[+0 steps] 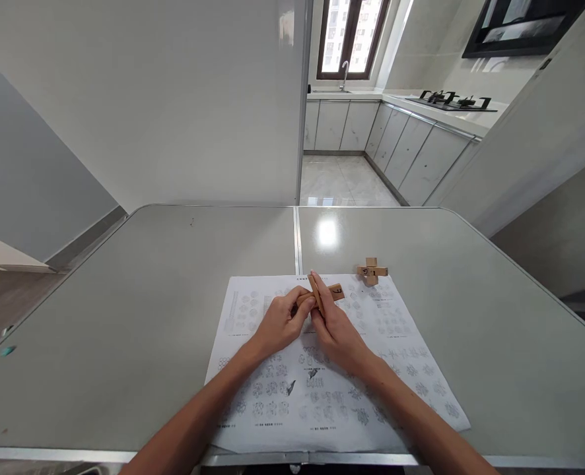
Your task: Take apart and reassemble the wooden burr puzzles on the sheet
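Note:
Wooden puzzle pieces are held together between my two hands, above the upper part of a printed sheet. My left hand closes its thumb and fingers on the left end of the pieces. On the other side, my right hand grips a slanted wooden stick that crosses the others. A dark mark shows on the end pointing right. Fingers hide where the pieces meet. A cross-shaped set of wooden blocks sits to the right, at the sheet's upper edge.
The large paper sheet with rows of small line diagrams lies on a grey folding table with a metal seam. A small teal object is near the left edge. Beyond a partition is a kitchen with a stove.

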`<state>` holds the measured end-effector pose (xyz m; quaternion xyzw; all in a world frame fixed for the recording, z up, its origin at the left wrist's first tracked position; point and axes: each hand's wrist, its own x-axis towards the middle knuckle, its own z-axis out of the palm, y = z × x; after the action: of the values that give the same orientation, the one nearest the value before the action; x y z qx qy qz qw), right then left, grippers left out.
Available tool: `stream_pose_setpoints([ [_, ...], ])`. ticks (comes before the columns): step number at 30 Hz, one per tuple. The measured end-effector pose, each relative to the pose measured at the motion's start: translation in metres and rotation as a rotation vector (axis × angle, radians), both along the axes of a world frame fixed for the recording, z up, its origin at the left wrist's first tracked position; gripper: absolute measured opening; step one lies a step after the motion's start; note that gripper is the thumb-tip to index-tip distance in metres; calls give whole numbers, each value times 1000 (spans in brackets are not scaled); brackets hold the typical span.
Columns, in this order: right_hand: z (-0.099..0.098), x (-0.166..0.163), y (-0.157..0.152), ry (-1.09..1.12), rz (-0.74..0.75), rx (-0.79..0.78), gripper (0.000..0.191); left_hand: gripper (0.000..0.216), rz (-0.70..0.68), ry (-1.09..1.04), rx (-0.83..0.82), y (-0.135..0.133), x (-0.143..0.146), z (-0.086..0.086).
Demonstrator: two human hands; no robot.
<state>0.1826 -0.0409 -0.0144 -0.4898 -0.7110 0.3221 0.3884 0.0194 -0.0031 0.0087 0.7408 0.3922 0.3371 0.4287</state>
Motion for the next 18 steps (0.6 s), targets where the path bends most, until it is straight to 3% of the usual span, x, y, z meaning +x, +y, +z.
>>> stream_pose_setpoints([
  [18, 2, 3, -1, 55, 38, -56, 70, 29, -24, 133, -1, -5, 0, -6],
])
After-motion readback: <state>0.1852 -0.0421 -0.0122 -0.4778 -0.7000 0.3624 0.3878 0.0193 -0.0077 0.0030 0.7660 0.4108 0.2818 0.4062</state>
